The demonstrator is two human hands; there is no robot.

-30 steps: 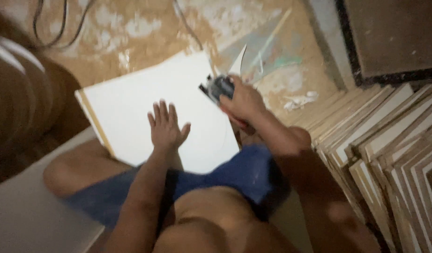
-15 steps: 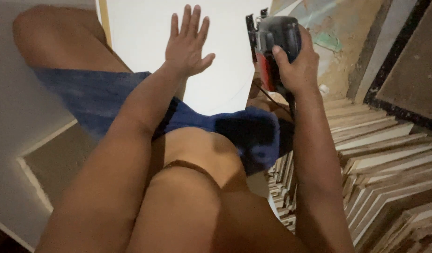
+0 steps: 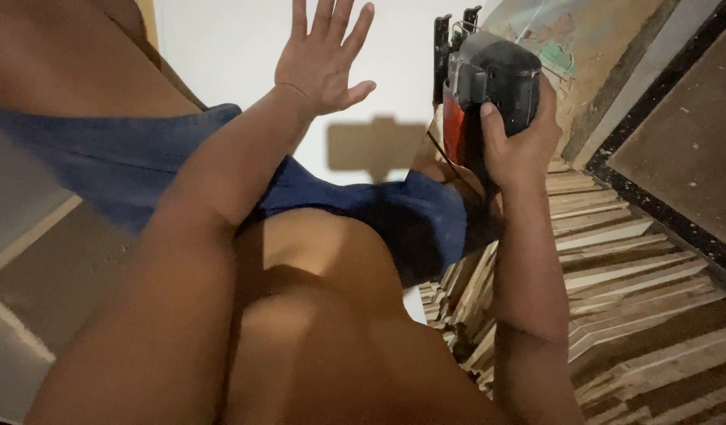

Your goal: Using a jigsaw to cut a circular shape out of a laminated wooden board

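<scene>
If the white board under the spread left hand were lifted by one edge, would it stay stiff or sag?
The white board looks flat and broad with a straight edge, so it would probably stay stiff. Its smooth face may slide easily, which may be why the left hand lies flat on it. The right hand grips a power saw beside it.

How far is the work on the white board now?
No finished cut shows on the white board. In hand: the left hand lies flat on it with fingers spread, and the right hand grips the power saw at its edge. The cutting itself seems still to do.
</scene>
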